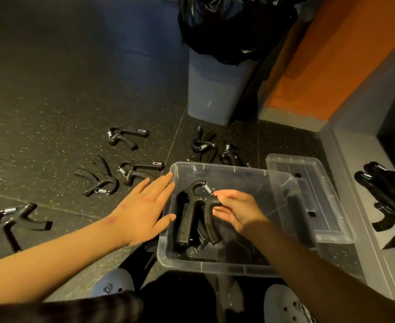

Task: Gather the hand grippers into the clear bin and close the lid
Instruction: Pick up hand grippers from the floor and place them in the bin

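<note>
The right hand has a narrow grip, pinching one curved handle of a black hand gripper with a steel coil spring, and holds it inside the clear bin over others lying there. The left hand has a wide grip, with fingers straight and empty, at the bin's left rim. More grippers lie scattered on the speckled floor; the lid lies beside the bin.

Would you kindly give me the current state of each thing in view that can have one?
clear bin, open, lid off.
lid, off, lying beside the bin on its right.
held hand gripper, pinched by the right hand over the bin.
left hand, open, fingers straight, at the bin's left rim.
floor grippers, loose, outside the bin.
trash can, lined with a black bag.
</note>
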